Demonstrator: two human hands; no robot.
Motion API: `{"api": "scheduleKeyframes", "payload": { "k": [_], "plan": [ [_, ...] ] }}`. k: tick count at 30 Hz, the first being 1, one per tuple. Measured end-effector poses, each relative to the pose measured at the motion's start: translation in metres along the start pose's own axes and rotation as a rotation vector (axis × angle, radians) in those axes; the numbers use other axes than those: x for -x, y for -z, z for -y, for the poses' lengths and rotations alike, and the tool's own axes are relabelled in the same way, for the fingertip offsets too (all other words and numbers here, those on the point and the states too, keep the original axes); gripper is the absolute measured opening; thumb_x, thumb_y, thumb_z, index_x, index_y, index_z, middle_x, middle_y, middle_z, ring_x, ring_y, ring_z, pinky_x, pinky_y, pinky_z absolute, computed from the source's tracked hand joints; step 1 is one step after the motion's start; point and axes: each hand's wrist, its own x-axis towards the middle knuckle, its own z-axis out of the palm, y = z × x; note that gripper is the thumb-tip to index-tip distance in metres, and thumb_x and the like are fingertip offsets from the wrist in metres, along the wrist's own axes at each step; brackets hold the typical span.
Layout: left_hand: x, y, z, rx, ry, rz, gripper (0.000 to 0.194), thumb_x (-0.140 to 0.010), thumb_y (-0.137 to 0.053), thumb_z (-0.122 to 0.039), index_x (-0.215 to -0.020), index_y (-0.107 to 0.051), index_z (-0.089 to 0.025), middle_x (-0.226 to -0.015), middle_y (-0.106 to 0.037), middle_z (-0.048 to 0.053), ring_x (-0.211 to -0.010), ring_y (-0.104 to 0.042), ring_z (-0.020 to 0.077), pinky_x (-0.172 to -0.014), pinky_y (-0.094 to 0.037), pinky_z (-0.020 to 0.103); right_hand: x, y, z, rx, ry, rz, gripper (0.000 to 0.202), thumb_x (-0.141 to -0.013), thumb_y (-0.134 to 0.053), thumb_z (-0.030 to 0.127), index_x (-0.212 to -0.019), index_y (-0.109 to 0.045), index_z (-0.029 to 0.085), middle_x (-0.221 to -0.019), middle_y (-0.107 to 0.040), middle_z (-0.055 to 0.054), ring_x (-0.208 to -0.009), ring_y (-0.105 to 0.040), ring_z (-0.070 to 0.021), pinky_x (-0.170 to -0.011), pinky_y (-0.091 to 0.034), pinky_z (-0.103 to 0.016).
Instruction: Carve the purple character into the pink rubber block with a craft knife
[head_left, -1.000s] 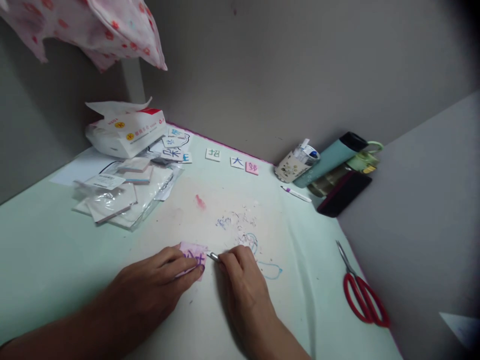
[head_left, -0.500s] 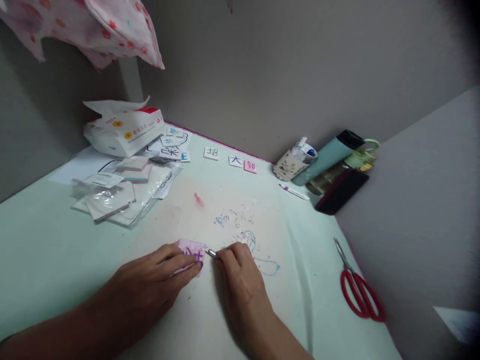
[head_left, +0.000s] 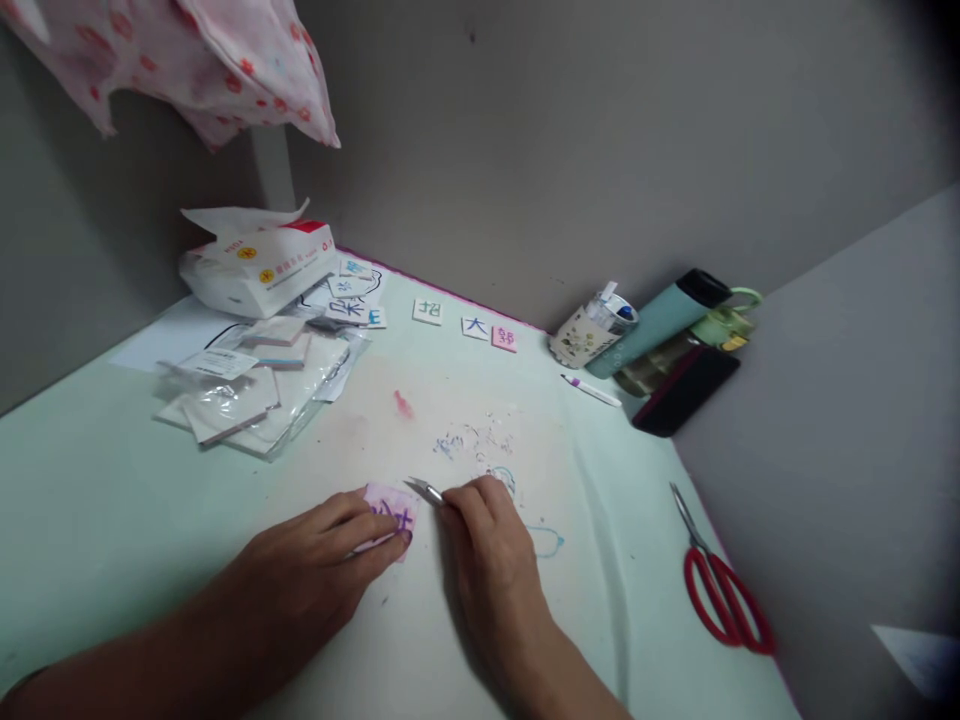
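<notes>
Left hand (head_left: 330,545) lies low over the pale work surface (head_left: 360,640), its fingers set close together and pressing down on a small pink block (head_left: 384,494), so the block is held against the surface near the front middle, partly hidden under the fingertips. Purple strokes show on its uncovered part. Right hand (head_left: 495,560) is closed in a narrow pinch around a slim silver craft knife (head_left: 429,491), whose blade points left toward the far right corner of the block; the tip looks to be just beside or over that edge, though whether it touches is hard to tell. Beyond the hands, blue and dark marks (head_left: 480,440) and a red smear (head_left: 403,404) stain the surface. Farther back, a green-lettered tile (head_left: 427,310) sits apart from a blue-lettered tile (head_left: 475,327), which lies just beside a pink tile (head_left: 504,338). At the back left, a tissue pack (head_left: 262,265) stands near more lettered tiles (head_left: 349,308) on drawn paper, with clear bags of blocks (head_left: 240,400) in front of it. Pink patterned cloth (head_left: 225,60) hangs above. On the right, a cup of pens (head_left: 585,335), a teal bottle (head_left: 660,320), a green-topped bottle (head_left: 724,325) and a dark flat object (head_left: 686,390) stand or lean close together, with a white marker (head_left: 591,390) lying before them. Red-handled scissors (head_left: 724,590) lie nearer, well apart from the right hand, blades pointing away.
</notes>
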Motion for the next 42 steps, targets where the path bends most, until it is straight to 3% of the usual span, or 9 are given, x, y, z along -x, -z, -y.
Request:
{"api": "scheduleKeyframes", "payload": {
  "k": [4, 8, 11, 15, 17, 21, 26, 31, 42],
  "plan": [
    [0.001, 0.006, 0.005, 0.024, -0.026, 0.1, 0.053, -0.09, -0.045, 0.003, -0.133, -0.062, -0.024, -0.126, -0.075, 0.002, -0.118, -0.064, 0.0214, -0.101, -0.056, 0.033, 0.0, 0.006, 0.001, -0.007, -0.033, -0.025, 0.018, -0.104, -0.046, 0.009, -0.104, -0.061, 0.02, -0.088, -0.059, -0.005, -0.078, -0.056, -0.0192, -0.067, -0.047, -0.031],
    [0.005, 0.012, 0.009, 0.087, 0.029, 0.064, 0.044, -0.097, -0.045, -0.003, -0.132, -0.061, -0.025, -0.128, -0.072, 0.004, -0.117, -0.066, 0.0206, -0.095, -0.059, 0.032, -0.003, 0.008, 0.006, -0.076, -0.107, 0.007, 0.019, -0.105, -0.044, 0.012, -0.103, -0.062, 0.02, -0.088, -0.059, -0.004, -0.073, -0.057, -0.0179, -0.065, -0.045, -0.03],
    [0.008, 0.011, 0.014, 0.041, 0.176, -0.01, 0.032, -0.099, -0.057, -0.022, -0.131, -0.06, -0.024, -0.128, -0.067, 0.009, -0.116, -0.065, 0.0277, -0.09, -0.06, 0.04, -0.006, 0.007, 0.01, -0.158, -0.159, 0.057, 0.017, -0.105, -0.045, 0.017, -0.103, -0.061, 0.02, -0.089, -0.058, -0.004, -0.074, -0.057, -0.0178, -0.065, -0.045, -0.03],
    [0.009, 0.007, 0.023, -0.004, 0.234, -0.042, 0.052, -0.093, -0.072, -0.038, -0.138, -0.055, -0.02, -0.135, -0.061, 0.015, -0.129, -0.055, 0.0376, -0.106, -0.049, 0.056, -0.012, 0.005, 0.016, -0.204, -0.258, 0.176, 0.008, -0.097, -0.056, 0.013, -0.097, -0.062, 0.019, -0.089, -0.057, -0.003, -0.077, -0.055, -0.0182, -0.069, -0.043, -0.03],
    [0.009, 0.006, 0.025, 0.052, 0.227, -0.017, 0.047, -0.095, -0.071, -0.036, -0.138, -0.055, -0.023, -0.135, -0.062, 0.012, -0.131, -0.053, 0.0363, -0.11, -0.046, 0.055, -0.015, 0.005, 0.018, -0.213, -0.285, 0.24, 0.012, -0.094, -0.057, 0.009, -0.097, -0.064, 0.019, -0.09, -0.058, -0.004, -0.079, -0.055, -0.0184, -0.071, -0.042, -0.03],
    [0.008, 0.009, 0.023, 0.246, 0.261, 0.029, 0.038, -0.099, -0.066, -0.028, -0.134, -0.054, -0.03, -0.125, -0.067, 0.006, -0.118, -0.063, 0.0281, -0.099, -0.053, 0.042, -0.02, 0.006, 0.018, -0.271, -0.333, 0.3, 0.015, -0.093, -0.058, 0.008, -0.084, -0.064, 0.019, -0.085, -0.059, -0.002, -0.077, -0.055, -0.0169, -0.07, -0.039, -0.029],
    [0.006, 0.009, 0.012, 0.505, 0.358, -0.03, 0.034, -0.1, -0.061, -0.023, -0.132, -0.057, -0.033, -0.129, -0.064, 0.005, -0.113, -0.067, 0.0222, -0.094, -0.059, 0.031, -0.021, 0.01, 0.019, -0.447, -0.508, 0.304, 0.006, -0.089, -0.065, 0.016, -0.085, -0.068, 0.018, -0.078, -0.06, 0.001, -0.074, -0.053, -0.0155, -0.068, -0.038, -0.03],
    [0.004, 0.01, 0.005, 0.667, 0.459, -0.057, 0.033, -0.095, -0.066, -0.024, -0.126, -0.063, -0.033, -0.128, -0.065, 0.003, -0.112, -0.069, 0.0219, -0.093, -0.063, 0.03, -0.021, 0.013, 0.023, -0.575, -0.601, 0.289, 0.008, -0.084, -0.063, 0.022, -0.078, -0.067, 0.018, -0.064, -0.045, 0.006, -0.063, -0.038, -0.012, -0.058, -0.028, -0.029],
    [0.0, 0.018, 0.002, 0.808, 0.648, -0.035, 0.031, -0.086, -0.074, -0.03, -0.117, -0.073, -0.033, -0.128, -0.067, 0.001, -0.11, -0.072, 0.0225, -0.095, -0.063, 0.03, -0.02, 0.019, 0.016, -0.795, -0.703, 0.297, 0.018, -0.08, -0.067, 0.033, -0.082, -0.073, 0.016, -0.062, -0.047, 0.005, -0.061, -0.034, -0.0109, -0.056, -0.025, -0.028]
  ]
}}
